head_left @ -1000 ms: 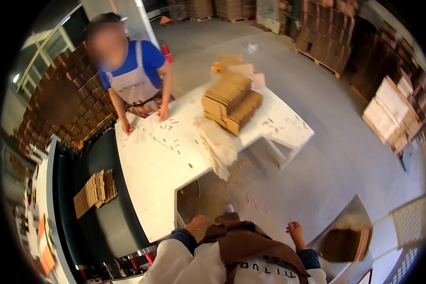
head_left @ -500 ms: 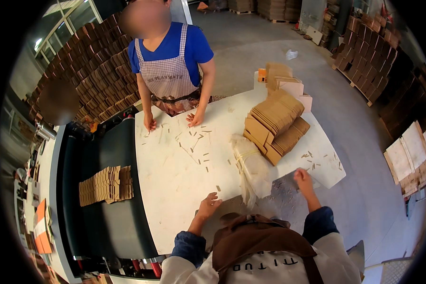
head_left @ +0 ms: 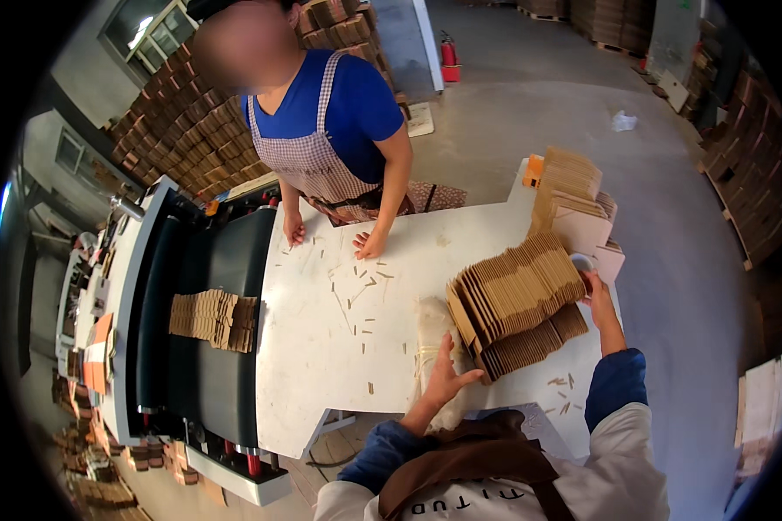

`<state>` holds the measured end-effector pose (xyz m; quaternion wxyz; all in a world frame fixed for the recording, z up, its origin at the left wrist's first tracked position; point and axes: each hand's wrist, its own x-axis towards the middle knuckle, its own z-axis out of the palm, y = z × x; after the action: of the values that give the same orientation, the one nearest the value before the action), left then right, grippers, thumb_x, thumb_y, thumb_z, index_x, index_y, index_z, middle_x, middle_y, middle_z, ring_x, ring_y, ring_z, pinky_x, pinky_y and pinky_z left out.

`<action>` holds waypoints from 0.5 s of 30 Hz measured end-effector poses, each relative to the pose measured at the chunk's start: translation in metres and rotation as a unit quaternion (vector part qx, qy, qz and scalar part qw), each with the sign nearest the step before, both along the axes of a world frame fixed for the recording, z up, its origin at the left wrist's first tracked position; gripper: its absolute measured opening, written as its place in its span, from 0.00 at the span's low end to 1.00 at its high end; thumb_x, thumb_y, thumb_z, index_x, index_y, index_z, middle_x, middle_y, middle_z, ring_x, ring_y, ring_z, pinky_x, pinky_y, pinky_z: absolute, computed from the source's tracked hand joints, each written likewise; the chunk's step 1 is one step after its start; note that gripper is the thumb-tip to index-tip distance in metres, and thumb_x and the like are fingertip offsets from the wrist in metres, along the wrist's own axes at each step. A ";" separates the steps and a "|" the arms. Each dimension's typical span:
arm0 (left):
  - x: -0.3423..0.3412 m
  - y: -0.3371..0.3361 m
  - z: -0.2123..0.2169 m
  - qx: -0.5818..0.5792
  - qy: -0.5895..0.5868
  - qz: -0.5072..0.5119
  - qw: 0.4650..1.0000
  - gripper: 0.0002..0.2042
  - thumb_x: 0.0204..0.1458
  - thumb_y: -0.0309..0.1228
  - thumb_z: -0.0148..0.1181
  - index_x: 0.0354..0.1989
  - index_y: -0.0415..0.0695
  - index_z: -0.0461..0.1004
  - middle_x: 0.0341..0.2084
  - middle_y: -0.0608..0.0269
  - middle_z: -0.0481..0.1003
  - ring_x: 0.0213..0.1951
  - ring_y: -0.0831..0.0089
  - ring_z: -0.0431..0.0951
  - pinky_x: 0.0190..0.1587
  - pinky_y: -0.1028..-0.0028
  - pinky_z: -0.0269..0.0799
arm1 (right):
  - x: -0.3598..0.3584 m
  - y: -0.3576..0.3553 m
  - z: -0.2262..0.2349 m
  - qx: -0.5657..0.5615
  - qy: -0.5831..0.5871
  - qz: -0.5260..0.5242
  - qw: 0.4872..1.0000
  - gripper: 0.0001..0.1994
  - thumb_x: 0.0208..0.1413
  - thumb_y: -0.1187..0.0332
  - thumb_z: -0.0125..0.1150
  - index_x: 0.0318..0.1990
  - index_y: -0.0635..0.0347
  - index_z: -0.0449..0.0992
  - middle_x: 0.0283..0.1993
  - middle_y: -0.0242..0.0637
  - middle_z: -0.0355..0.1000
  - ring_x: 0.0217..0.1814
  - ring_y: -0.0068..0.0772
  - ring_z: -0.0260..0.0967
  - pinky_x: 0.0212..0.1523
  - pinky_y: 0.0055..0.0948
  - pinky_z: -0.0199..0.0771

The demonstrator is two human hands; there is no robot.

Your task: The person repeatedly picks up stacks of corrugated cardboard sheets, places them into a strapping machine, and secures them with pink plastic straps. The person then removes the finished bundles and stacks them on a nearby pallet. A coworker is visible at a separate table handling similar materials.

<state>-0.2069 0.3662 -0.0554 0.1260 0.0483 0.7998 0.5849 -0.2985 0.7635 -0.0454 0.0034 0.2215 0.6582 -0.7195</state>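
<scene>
A row of folded brown cardboard pieces [head_left: 517, 282] stands packed on the white table [head_left: 321, 369], with a lower row [head_left: 534, 343] beneath. My left hand [head_left: 446, 379] is open, thumb and fingers spread, over the plastic-wrapped bundle [head_left: 430, 334] and close to the row's left end. At the opposite end is my right hand [head_left: 595, 291], fingers apart and slightly bent beside the cardboard. Some of its fingertips are hard to make out. Just behind it sits a pale ring-shaped thing [head_left: 582, 260].
Across the table a co-worker in a checked apron [head_left: 326, 169] has both hands over small cardboard scraps [head_left: 365, 282]. On the left, a dark conveyor belt [head_left: 208, 391] carries flat cardboard pieces [head_left: 213, 319]. More cardboard [head_left: 565, 187] stands at the table's far right.
My left hand has moved forward and right to the cardboard row's left end. My right hand has reached forward to its right end. The view has shifted, and the upper row sits straighter.
</scene>
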 end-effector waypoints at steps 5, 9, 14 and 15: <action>-0.018 0.042 -0.006 -0.033 0.020 0.024 0.999 0.57 0.37 0.40 0.76 0.69 0.35 0.37 0.64 0.42 0.56 0.66 0.54 0.56 0.64 0.64 0.57 | -0.011 0.013 -0.023 0.328 0.049 0.142 0.933 0.26 0.65 0.48 0.43 0.52 0.63 0.73 0.44 0.48 0.76 0.47 0.47 0.73 0.47 0.37 0.70; -0.017 0.031 -0.011 -0.103 0.001 -0.014 0.995 0.39 0.40 0.38 0.73 0.61 0.41 0.61 0.52 0.49 0.71 0.54 0.57 0.71 0.56 0.63 0.66 | -0.006 -0.042 0.021 0.368 0.175 0.231 0.883 0.15 0.63 0.60 0.49 0.49 0.60 0.73 0.49 0.48 0.73 0.52 0.54 0.69 0.51 0.40 0.70; -0.038 0.039 -0.006 -0.094 -0.033 -0.031 0.995 0.38 0.38 0.36 0.74 0.59 0.41 0.63 0.52 0.50 0.69 0.54 0.57 0.70 0.56 0.63 0.66 | -0.010 -0.030 -0.007 0.352 0.082 0.222 0.905 0.19 0.66 0.56 0.43 0.55 0.58 0.70 0.51 0.50 0.72 0.54 0.55 0.68 0.51 0.40 0.69; -0.040 0.043 -0.007 -0.095 -0.030 -0.029 0.995 0.38 0.38 0.35 0.74 0.60 0.40 0.63 0.53 0.51 0.69 0.55 0.58 0.70 0.56 0.63 0.66 | -0.009 -0.028 -0.010 0.310 0.061 0.216 0.924 0.21 0.66 0.55 0.41 0.56 0.58 0.69 0.52 0.51 0.71 0.55 0.55 0.68 0.52 0.39 0.69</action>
<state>-0.2470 0.4089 -0.0621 0.1710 0.0416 0.8461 0.5032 -0.3075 0.7353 -0.0554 0.0497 0.0195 0.8794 -0.4730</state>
